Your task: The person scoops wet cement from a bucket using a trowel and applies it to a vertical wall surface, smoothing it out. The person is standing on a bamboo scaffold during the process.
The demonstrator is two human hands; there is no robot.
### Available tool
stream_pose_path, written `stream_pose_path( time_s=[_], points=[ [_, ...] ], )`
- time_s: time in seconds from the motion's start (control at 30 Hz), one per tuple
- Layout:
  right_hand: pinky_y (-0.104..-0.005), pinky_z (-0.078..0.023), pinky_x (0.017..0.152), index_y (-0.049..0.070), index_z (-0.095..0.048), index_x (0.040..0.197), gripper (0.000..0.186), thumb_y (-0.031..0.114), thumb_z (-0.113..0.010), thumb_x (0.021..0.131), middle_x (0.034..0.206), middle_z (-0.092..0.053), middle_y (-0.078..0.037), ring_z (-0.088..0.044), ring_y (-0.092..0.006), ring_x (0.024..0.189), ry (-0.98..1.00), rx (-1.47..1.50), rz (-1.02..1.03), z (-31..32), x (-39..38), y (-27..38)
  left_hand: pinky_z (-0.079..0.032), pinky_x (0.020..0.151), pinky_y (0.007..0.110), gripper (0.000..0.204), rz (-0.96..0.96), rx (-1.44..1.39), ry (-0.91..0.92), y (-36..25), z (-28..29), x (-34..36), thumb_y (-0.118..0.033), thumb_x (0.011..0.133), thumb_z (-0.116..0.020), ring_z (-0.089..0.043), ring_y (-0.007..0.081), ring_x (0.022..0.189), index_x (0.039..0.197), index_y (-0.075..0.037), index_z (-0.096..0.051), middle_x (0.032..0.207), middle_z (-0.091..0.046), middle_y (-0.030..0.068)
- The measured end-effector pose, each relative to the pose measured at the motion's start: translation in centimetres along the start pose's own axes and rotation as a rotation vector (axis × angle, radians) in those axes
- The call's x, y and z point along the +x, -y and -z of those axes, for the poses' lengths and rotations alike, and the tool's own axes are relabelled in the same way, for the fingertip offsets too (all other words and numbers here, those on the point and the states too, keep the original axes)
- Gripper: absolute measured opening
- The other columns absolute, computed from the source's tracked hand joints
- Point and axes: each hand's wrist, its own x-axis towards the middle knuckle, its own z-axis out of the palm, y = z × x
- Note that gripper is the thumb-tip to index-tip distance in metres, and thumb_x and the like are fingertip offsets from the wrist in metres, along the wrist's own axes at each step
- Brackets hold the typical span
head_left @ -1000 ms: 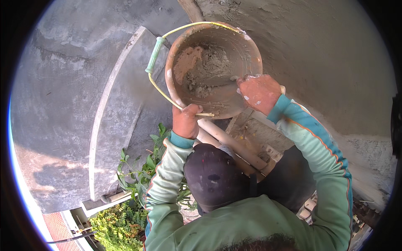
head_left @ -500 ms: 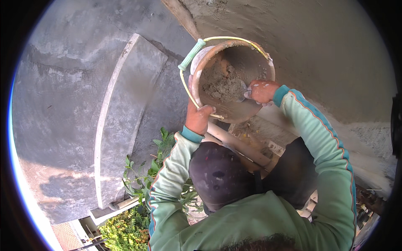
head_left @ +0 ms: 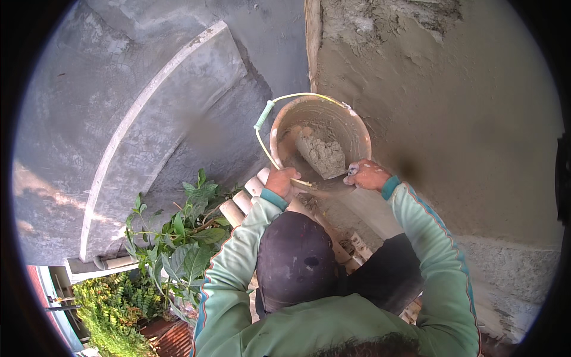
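Note:
A mortar-smeared bucket (head_left: 364, 134) is tipped so its mouth faces me, its handle with a pale green grip lying over the left side. My left hand (head_left: 281, 181) is closed on the bucket's lower left rim. At the lower right rim, my right hand (head_left: 367, 175) is closed round a trowel (head_left: 338, 175), mostly hidden by its load and my fingers. A thick heap of grey mortar (head_left: 324, 154) sits on the trowel inside the bucket. More mortar coats the bucket's inner wall.
Fresh mortar covers the wall (head_left: 440, 125) at right, rough near the top. A wooden strip (head_left: 313, 41) divides it from the grey wall (head_left: 178, 113) with a raised curved band. Bamboo poles (head_left: 241, 201) lie below the bucket, beside leafy plants (head_left: 184, 250). My dark-clothed knees (head_left: 297, 262) are close below.
The trowel now carries a heap of mortar scooped up in the bucket. My right hand has drawn back toward the bucket's rim. The view has shifted, showing more plants and bamboo.

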Motion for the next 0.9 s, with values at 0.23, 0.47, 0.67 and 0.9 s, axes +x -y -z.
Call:
stream_pose_path(
  time_s=[0.23, 0.47, 0.67, 0.9],
  points=[
    [-0.0482, -0.049, 0.078, 0.002, -0.066, 0.101, 0.044, 0.044, -0.065, 0.090, 0.085, -0.066, -0.016, -0.063, -0.0394, 0.086, 0.015, -0.096, 0.393, 4.6, -1.7, 10.0, -0.062, 0.072, 0.063, 0.014, -0.095, -0.328, -0.261, 3.5, 11.5, -4.7, 0.005, 0.082, -0.049, -0.068, 0.0383, 0.072, 0.095, 0.008, -0.053, 0.083, -0.060, 0.0186],
    [-0.0349, -0.048, 0.063, 0.001, -0.066, 0.099, 0.031, 0.032, -0.070, 0.092, 0.074, -0.061, -0.007, -0.061, -0.0187, 0.066, 0.547, 0.220, 0.582, 12.3, -3.6, 16.9, -0.066, 0.070, 0.057, 0.065, -0.250, -0.348, -0.501, 0.5, 14.8, -14.7, 0.010, 0.073, -0.043, -0.070, 0.0338, 0.079, 0.136, -0.004, -0.041, 0.099, -0.061, 0.0178],
    [-0.0230, -0.041, 0.046, 0.006, -0.056, 0.092, 0.020, 0.023, -0.064, 0.097, 0.069, -0.055, -0.002, -0.050, -0.0088, 0.052, -0.236, 0.881, 0.257, 23.9, 0.0, 1.3, -0.064, 0.073, 0.063, 0.029, -0.272, -0.314, -0.535, 3.2, 17.7, -14.7, 0.004, 0.079, -0.047, -0.070, 0.0415, 0.080, 0.108, 0.009, -0.046, 0.089, -0.060, 0.0179],
    [-0.0294, -0.046, 0.058, 0.004, -0.055, 0.093, 0.020, 0.023, -0.055, 0.101, 0.073, -0.056, -0.003, -0.053, -0.0123, 0.060, -0.491, 0.367, 0.109, 15.4, -9.7, 1.1, -0.068, 0.062, 0.048, 0.063, -0.271, -0.324, -0.462, -2.0, 11.9, -14.3, 0.010, 0.076, -0.045, -0.070, 0.0287, 0.073, 0.138, -0.002, -0.038, 0.091, -0.061, 0.0140]
  ],
)
